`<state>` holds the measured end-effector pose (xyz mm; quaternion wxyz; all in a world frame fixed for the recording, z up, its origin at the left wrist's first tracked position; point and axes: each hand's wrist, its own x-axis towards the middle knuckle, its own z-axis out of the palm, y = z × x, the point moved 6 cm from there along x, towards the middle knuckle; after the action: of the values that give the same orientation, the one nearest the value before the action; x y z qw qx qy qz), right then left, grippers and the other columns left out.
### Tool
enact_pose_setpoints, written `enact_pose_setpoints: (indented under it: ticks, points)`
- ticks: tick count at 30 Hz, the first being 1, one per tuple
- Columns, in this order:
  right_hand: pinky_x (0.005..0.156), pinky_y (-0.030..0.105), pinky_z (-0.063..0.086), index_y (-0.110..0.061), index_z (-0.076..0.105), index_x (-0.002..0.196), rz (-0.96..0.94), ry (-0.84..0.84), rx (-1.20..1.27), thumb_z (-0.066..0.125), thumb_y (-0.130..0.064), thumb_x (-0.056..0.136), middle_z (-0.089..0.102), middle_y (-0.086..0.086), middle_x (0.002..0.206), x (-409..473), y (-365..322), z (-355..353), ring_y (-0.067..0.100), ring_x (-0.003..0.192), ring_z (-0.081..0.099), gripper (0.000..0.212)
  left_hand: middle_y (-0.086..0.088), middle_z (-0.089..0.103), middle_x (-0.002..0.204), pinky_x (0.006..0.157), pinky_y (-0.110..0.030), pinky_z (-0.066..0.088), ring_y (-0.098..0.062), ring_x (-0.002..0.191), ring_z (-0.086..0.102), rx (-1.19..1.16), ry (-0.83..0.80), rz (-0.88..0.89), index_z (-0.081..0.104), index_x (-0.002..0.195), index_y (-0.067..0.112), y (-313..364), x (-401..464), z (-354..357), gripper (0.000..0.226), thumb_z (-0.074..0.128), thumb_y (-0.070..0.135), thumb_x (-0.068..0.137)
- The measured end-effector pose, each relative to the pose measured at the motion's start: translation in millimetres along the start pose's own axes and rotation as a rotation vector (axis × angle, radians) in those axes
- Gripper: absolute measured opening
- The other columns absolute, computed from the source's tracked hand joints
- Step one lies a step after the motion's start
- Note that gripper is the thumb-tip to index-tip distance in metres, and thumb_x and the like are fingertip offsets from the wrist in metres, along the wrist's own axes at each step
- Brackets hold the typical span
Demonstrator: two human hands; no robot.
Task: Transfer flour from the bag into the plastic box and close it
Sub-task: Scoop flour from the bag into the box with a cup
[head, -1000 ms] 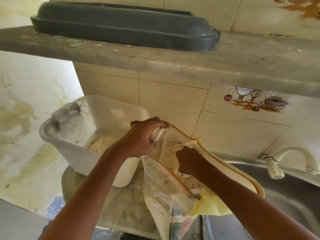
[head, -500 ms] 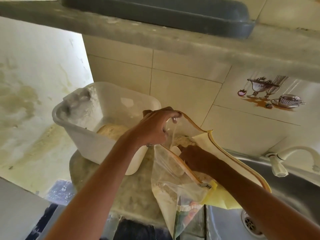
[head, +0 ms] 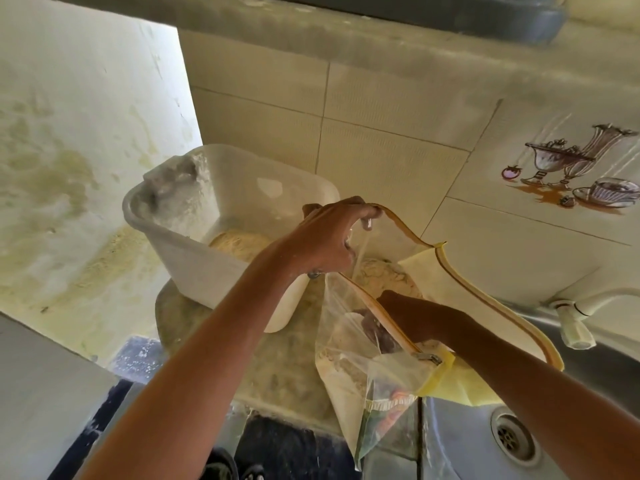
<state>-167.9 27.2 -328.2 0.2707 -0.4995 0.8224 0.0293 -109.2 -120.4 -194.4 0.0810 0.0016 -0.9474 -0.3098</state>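
Observation:
A clear zip bag (head: 349,362) with a yellow zipper rim stands open on the counter corner, flour showing inside. My left hand (head: 329,237) pinches the far end of the bag's rim and holds the mouth up. My right hand (head: 401,313) reaches down inside the bag; its fingers are hidden behind the plastic and flour. To the left sits the white translucent plastic box (head: 194,261), open, dusted with flour, with a mound of flour (head: 239,242) at its bottom.
A steel sink (head: 485,441) with a drain lies at the lower right, a white tap (head: 571,323) above it. A stone shelf (head: 381,32) overhangs, carrying a dark grey lid (head: 519,19). The counter edge drops to the floor just below the bag.
The camera has tilted down and closer. My right hand has pushed deeper into the bag. My left hand keeps holding the rim.

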Motion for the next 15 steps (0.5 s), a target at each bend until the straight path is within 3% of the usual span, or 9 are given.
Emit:
enact_pose_setpoints:
  ticks: [8,11,13,15]
  points:
    - [0.076,0.036,0.053,-0.007,0.073,0.095,-0.013,-0.011,0.04,0.058,-0.006,0.092,0.067,0.004,0.083,-1.7,3.7,-10.9,0.029,0.083,0.067,0.015,0.021,0.054,0.126,0.111,-0.038,0.024,0.016,0.074,0.052,-0.01,0.003,-0.009,0.05,0.148,0.031,4.2,-1.2,-3.0,0.082,0.07,-0.001,0.075]
    - [0.07,0.027,0.055,-0.035,0.073,0.075,-0.054,0.008,0.124,0.071,-0.005,0.084,0.064,-0.017,0.067,-8.9,0.9,-23.7,0.005,0.07,0.067,0.031,0.02,0.054,0.125,0.113,-0.04,0.025,0.015,0.074,0.053,-0.017,-0.005,-0.013,0.051,0.148,0.03,5.5,-2.7,-4.3,0.081,0.07,-0.001,0.075]
    - [0.07,0.022,0.057,-0.048,0.068,0.071,-0.051,0.051,0.176,0.08,-0.006,0.079,0.067,-0.021,0.068,-16.9,1.2,-33.2,0.001,0.069,0.068,0.044,0.019,0.055,0.124,0.114,-0.04,0.025,0.018,0.076,0.052,-0.02,-0.006,-0.007,0.052,0.146,0.03,6.7,-2.9,-5.0,0.08,0.071,-0.001,0.075]
    - [0.07,0.018,0.056,-0.036,0.079,0.085,-0.018,0.088,0.205,0.085,-0.008,0.077,0.073,-0.013,0.08,-25.4,1.0,-41.5,0.003,0.073,0.069,0.03,0.02,0.055,0.122,0.114,-0.04,0.026,0.011,0.082,0.055,-0.023,-0.007,-0.013,0.055,0.142,0.032,5.5,-2.4,-5.0,0.077,0.069,0.0,0.073]
